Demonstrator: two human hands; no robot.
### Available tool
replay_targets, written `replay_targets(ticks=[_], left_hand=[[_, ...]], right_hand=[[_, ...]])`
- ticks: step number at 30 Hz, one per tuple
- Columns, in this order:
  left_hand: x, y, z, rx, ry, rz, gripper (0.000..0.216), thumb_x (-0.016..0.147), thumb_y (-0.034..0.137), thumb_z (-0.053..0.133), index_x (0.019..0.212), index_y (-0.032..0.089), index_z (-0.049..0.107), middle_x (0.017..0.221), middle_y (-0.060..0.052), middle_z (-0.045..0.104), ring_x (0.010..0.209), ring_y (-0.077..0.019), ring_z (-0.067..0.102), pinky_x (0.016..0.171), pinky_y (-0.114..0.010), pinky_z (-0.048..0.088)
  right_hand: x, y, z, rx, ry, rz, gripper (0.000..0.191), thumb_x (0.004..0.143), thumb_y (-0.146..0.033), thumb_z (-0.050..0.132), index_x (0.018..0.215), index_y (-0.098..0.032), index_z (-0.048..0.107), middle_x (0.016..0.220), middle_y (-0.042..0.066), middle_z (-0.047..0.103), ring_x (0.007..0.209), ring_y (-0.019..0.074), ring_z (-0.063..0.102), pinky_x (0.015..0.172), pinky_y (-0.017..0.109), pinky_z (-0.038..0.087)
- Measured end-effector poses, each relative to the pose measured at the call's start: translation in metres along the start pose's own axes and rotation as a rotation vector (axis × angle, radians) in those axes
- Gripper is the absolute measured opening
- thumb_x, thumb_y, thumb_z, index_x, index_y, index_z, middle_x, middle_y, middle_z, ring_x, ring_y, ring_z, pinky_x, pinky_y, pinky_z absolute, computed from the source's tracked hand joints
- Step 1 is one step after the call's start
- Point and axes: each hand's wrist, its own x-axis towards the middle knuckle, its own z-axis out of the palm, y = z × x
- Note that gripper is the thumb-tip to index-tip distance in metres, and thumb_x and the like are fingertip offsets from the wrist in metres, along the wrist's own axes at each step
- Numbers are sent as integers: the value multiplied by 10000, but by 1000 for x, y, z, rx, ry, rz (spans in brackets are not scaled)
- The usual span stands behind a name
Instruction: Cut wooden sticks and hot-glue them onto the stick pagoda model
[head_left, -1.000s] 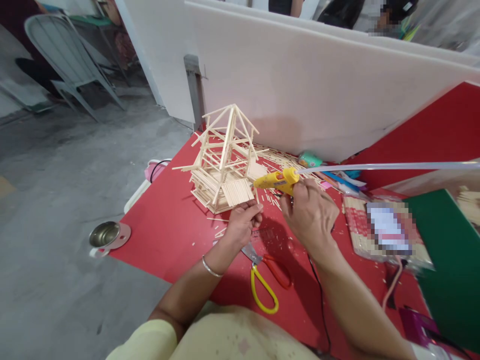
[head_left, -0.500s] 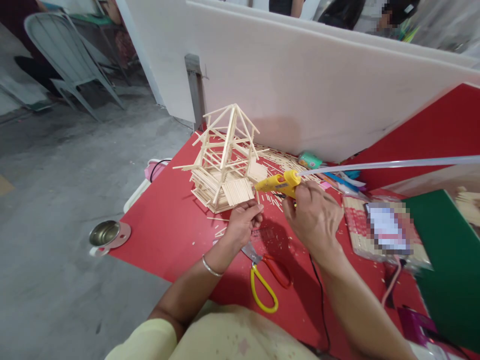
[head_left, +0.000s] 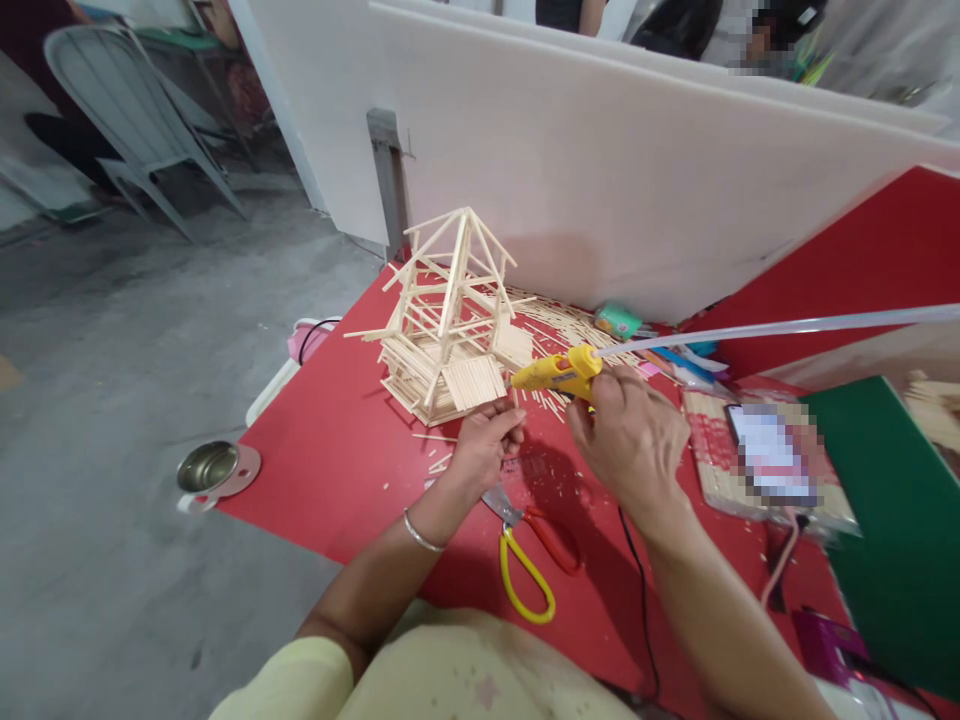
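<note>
Frame (head_left: 445,335) stood joined, roof (head_left: 462,240) bare; your right hand (head_left: 636,440) clamped its fingers round the glue gun (head_left: 553,372); whether your left hand (head_left: 482,443) gripped the panel (head_left: 474,382) was unclear.

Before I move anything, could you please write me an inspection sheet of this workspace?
Surface: red tabletop, scattered with wood scraps.
Job's things: upright stick model; yellow glue gun, nozzle near a slatted panel.
Clutter: scissors in the foreground; loose sticks behind the yellow glue gun.
Grips: left grip by the slatted panel; right grip around the yellow glue gun.
Cables: black cable near the right grip; pink cable at right.
Surroundings: white partition behind; chair at left.
</note>
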Motion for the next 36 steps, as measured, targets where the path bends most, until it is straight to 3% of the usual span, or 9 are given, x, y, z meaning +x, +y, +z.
replay_targets(ticks=[4,11,18,36], left_hand=[[-1,1,1,-22,-5,17,302,623,281,865,783,125,662,596,16,594,485,-65,517,441,-188,327],[1,5,7,-74,20,32,322,599,315,893,717,117,667,616,-7,613,520,-66,532,460,-188,354],[3,5,10,-87,86,75,364,513,278,940,698,110,676,611,-2,621,536,-76,564,461,-185,379],[9,6,13,-158,162,151,404,489,246,941,768,135,671,669,11,648,548,-82,568,472,-212,383]], right_hand=[[-1,0,-3,-8,6,13,281,915,-330,557,1102,-136,634,1022,127,709,683,191,570,617,314,337],[-5,5,-2,4,35,135,442,903,-514,580,1129,-135,614,999,143,673,762,225,587,621,313,326],[-6,4,0,10,44,133,415,918,-494,578,1109,-128,617,960,130,677,746,216,588,604,308,309],[-2,2,11,43,36,150,426,920,-477,558,1136,-115,623,961,139,673,716,211,577,594,303,317]])
